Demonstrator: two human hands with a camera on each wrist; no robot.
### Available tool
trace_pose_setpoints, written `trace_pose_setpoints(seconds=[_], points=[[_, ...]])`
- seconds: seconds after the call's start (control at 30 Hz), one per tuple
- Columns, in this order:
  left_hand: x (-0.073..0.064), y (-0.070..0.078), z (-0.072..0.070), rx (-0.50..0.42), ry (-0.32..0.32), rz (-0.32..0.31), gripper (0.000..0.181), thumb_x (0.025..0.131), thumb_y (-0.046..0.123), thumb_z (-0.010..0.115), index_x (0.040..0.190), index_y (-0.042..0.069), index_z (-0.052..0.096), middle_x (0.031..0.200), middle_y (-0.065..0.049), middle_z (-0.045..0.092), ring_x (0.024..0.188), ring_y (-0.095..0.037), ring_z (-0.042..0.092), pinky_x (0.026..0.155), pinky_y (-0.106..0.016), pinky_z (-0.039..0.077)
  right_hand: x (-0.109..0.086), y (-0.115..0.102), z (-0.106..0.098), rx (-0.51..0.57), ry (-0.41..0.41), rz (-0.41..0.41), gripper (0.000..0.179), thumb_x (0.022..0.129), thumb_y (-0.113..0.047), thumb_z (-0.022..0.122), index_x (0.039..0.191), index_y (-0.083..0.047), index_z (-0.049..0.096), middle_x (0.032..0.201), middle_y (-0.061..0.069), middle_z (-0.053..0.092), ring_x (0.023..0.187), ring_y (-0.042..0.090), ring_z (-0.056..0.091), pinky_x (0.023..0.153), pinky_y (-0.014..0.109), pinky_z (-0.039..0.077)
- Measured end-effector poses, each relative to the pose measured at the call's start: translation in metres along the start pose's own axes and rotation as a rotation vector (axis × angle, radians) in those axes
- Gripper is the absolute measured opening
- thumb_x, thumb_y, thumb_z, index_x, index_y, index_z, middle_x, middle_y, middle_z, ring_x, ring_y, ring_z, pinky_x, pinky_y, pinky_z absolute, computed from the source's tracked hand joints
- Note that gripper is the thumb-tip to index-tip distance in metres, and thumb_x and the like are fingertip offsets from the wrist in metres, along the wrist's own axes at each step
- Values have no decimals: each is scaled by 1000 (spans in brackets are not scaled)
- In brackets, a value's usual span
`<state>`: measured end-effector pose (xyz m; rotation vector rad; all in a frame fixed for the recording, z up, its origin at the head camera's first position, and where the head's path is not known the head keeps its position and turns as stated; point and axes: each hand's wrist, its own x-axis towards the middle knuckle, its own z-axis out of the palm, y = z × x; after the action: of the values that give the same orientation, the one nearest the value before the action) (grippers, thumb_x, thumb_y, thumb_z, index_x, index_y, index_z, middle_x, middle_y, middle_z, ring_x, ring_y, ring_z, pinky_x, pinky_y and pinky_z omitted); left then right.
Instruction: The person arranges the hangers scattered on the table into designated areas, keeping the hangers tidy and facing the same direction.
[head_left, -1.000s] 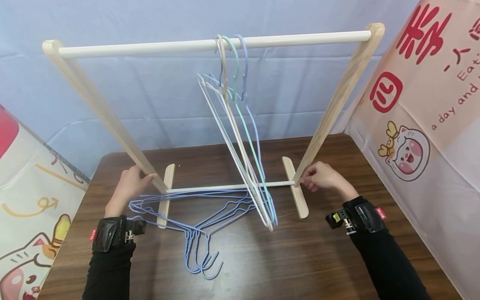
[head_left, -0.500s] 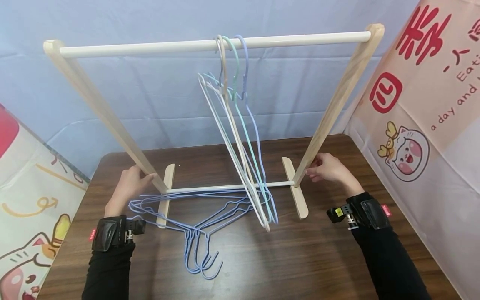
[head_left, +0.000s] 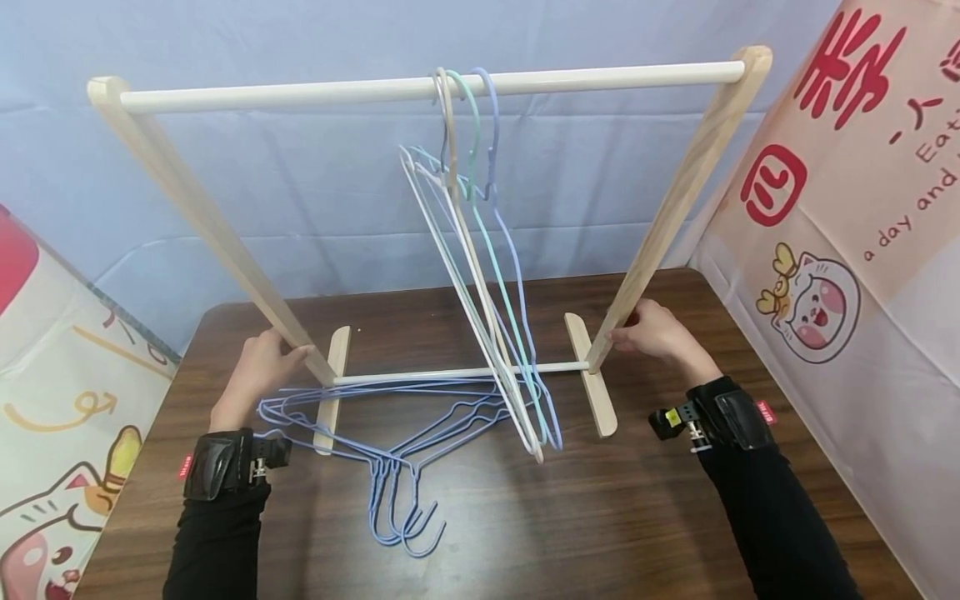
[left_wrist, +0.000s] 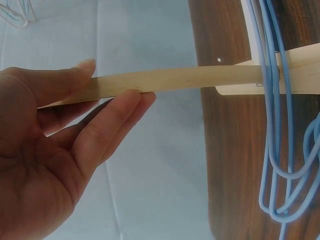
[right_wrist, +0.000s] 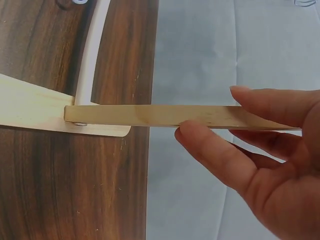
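A wooden clothes rack with a white top rail (head_left: 300,96) stands on the table in the head view. My left hand (head_left: 258,371) grips its left post (left_wrist: 180,78) low down, thumb on one side and fingers on the other. Low on the right post (right_wrist: 160,115), my right hand (head_left: 656,333) holds the wood between thumb and fingers. Several hangers hang near the rail's middle, among them one with a beige hook (head_left: 451,150), a green hanger (head_left: 476,133) and a blue one (head_left: 493,142). Several blue wire hangers (head_left: 393,467) lie in a pile, partly over the left foot.
The brown table (head_left: 525,533) reaches back to a pale blue cloth (head_left: 300,192). Printed cloths with cartoon cats (head_left: 817,308) flank both sides. A thin white lower bar (head_left: 420,376) joins the posts near the rack's feet (head_left: 600,408).
My right hand has come off the base of the right post and taken hold of it slightly higher. The left hand stays put. The hanging hangers sway a little.
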<state>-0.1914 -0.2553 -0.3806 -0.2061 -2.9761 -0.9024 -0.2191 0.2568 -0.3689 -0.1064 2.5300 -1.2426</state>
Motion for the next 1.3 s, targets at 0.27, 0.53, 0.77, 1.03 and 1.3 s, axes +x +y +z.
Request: trace_pose_setpoints(seconds=[0.27,0.53,0.77,1.03,1.3], points=[[0,0,1,8,10,7,30,90,14,57,105,-12,54,92,-30,61,77,-37,61,61,-40,46,5,-1,-2,-21,-10,-8,39,87,1,55,117,21,39,107,38,52,93,39,60,68,30,52],[0,-1,1,12,14,12,29,90,13,57,104,-12,54,92,-30,61,73,-34,61,57,-36,43,7,-1,-3,-46,-12,-38,36,86,3,56,113,22,43,102,36,55,86,35,64,66,29,52],[0,0,1,11,8,-3,30,90,13,56,105,-13,54,89,-30,61,62,-25,55,51,-32,38,8,-4,-2,-49,-13,-32,39,86,2,57,115,23,41,103,38,55,88,38,63,65,28,52],[1,-1,2,4,5,-38,33,90,15,55,106,-13,54,85,-27,61,54,-19,46,48,-31,34,7,-3,0,-39,1,-41,41,86,5,55,118,24,37,106,41,51,89,39,62,67,29,52],[-1,-2,7,-10,42,-34,35,90,17,55,109,-13,51,94,-32,59,70,-36,59,54,-38,44,7,-3,0,-41,6,-49,40,86,6,55,117,24,38,104,41,52,87,38,63,66,29,52]])
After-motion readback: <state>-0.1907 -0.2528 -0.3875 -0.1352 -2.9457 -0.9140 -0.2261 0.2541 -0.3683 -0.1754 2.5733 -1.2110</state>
